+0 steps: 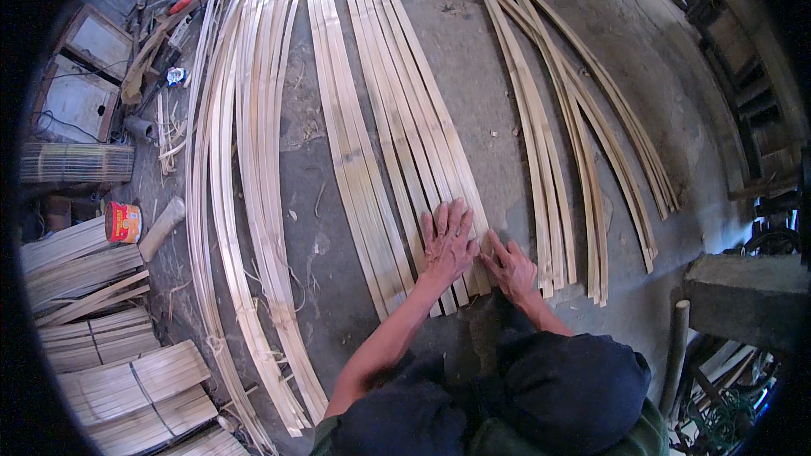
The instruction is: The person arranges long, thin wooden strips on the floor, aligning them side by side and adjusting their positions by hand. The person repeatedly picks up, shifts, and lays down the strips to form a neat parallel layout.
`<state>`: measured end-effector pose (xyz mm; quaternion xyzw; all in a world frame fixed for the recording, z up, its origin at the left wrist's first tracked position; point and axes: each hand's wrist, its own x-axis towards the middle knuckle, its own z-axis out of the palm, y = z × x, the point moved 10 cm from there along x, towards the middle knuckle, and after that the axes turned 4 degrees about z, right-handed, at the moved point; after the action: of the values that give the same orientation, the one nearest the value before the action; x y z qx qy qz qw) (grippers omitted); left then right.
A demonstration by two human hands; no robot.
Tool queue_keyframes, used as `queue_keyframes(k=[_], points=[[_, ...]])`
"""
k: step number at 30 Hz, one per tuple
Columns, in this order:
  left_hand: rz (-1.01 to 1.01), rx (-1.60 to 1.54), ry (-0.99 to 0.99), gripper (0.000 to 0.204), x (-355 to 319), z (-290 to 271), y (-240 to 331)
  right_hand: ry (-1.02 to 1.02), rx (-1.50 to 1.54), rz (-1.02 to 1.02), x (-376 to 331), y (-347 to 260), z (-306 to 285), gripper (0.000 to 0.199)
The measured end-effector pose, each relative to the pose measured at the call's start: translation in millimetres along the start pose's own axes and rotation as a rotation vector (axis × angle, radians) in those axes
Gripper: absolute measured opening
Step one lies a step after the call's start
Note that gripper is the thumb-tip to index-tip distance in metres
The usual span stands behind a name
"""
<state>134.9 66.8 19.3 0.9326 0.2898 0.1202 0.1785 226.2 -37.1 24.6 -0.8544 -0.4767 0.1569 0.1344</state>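
The left hand (446, 241) was laid flat, fingers spread, on the bamboo strips (405, 118) spread across the concrete floor (481, 59); the right hand (509, 268) was pressed open beside it, nothing grasped.

Soft daylight, sharp centre, dark fisheye-bent rim.

This is a rough craft workshop where bamboo is worked by hand. Long split bamboo strips (372, 118) lie in rows across a bare concrete floor (481, 59). Tied bundles of short slats (127, 380) are stacked at the left, beside a red tin (123, 222), scattered hand tools (182, 0) and wooden frames (80, 76) near the wall.
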Motion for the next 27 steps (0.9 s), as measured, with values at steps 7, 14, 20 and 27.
queue_keyframes(k=[7,14,20,27], points=[[0.032,0.019,0.032,0.073,50.6,-13.4,-18.3,-0.018,0.022,0.036,1.1,-1.9,1.9,0.051],[0.012,0.048,0.003,0.075,74.5,-2.8,-50.4,0.030,-0.019,0.029,-0.2,0.7,-2.3,0.044],[-0.014,0.046,-0.012,0.073,74.1,-2.5,-52.0,0.035,0.051,0.031,1.3,-3.6,-9.1,0.040],[0.018,0.010,0.057,0.073,75.0,-6.4,-53.8,0.078,0.238,0.102,6.7,15.0,-6.7,0.039]])
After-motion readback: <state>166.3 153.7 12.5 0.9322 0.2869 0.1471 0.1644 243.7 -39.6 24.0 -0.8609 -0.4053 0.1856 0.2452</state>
